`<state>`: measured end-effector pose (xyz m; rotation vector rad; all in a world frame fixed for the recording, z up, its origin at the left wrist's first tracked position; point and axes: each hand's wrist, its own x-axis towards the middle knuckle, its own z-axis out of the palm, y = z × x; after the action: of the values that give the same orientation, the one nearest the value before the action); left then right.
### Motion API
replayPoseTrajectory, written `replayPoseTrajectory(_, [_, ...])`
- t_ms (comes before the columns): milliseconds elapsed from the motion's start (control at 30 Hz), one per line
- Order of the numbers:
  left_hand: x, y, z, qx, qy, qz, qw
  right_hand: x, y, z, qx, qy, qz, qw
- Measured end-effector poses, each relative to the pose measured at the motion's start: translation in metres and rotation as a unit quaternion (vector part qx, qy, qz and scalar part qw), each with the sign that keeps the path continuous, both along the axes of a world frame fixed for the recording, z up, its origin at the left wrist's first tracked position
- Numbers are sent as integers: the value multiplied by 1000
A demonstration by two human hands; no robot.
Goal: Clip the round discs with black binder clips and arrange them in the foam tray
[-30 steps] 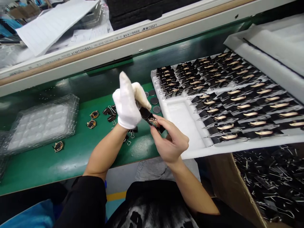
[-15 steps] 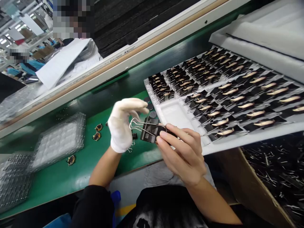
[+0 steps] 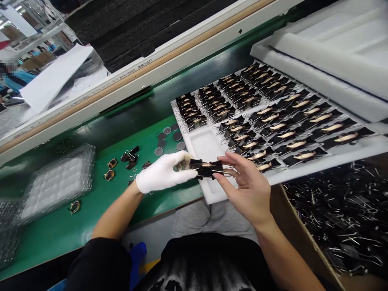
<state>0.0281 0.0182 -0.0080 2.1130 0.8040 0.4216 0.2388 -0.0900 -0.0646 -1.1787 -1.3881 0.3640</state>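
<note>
Over the near left edge of the white foam tray [image 3: 216, 195], I am holding one clipped piece [image 3: 207, 165] between both hands. Count of hands: two, one gloved, one bare. My left hand [image 3: 163, 173], in a white glove, is closing thumb and fingers around the left end; my right hand [image 3: 250, 190] is pinching the wire-handle end at the right.

Counts round about: three round gold-rimmed parts [image 3: 109, 174] are lying loose on the green surface [image 3: 103, 226], two near each other and one farther left. At least seven grey discs [image 3: 159, 151] are resting beside the tray. A few loose black clips [image 3: 131, 165] are lying left of my glove, at least three in one cluster; the arm is hiding some, so I am giving no total. Two stacks of clear plastic trays [image 3: 57, 182] are standing at the left. Rows of finished-looking clipped pieces [image 3: 304, 155] are filling much of the foam tray, overlapping too closely for a sure count. One cardboard box [image 3: 306, 230] is holding black clips beyond counting.

Look of the held piece: two black clips are facing each other, a pale tan strip is showing between them, and thin silvery wire handles are sticking out rightward.
</note>
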Motion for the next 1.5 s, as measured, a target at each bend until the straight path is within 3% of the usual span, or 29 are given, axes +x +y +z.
replayPoseTrajectory(67, [2,9,-11,47,40,-10,998,5,1,-2,60,-98,-48,992])
replayPoseTrajectory(167, [16,28,-30,166,61,105,979,2,4,-4,148,-218,-110,958])
replayPoseTrajectory(267, [36,49,-44,240,75,232,940,-8,5,-11,143,-250,-39,957])
replayPoseTrajectory(333, [49,59,-46,255,83,259,928,-12,4,-16,122,-283,23,951])
replayPoseTrajectory(467, [63,63,-41,264,164,216,926,-12,4,-21,107,-328,62,936])
replayPoseTrajectory(600, [65,58,-38,318,266,208,886,-10,4,-19,96,-334,61,936])
replayPoseTrajectory(833, [58,60,-41,334,255,243,874,-13,2,-20,78,-328,55,940])
replayPoseTrajectory(1033, [59,65,-42,322,277,155,892,-14,1,-23,73,-331,49,939])
replayPoseTrajectory(1200, [66,52,-43,347,306,181,868,-11,-2,-25,61,-339,45,938])
replayPoseTrajectory(1333, [38,33,-26,356,301,185,865,-6,-5,-27,32,-358,28,933])
replayPoseTrajectory(1500, [-67,22,0,284,298,245,878,0,-8,-30,21,-400,33,916])
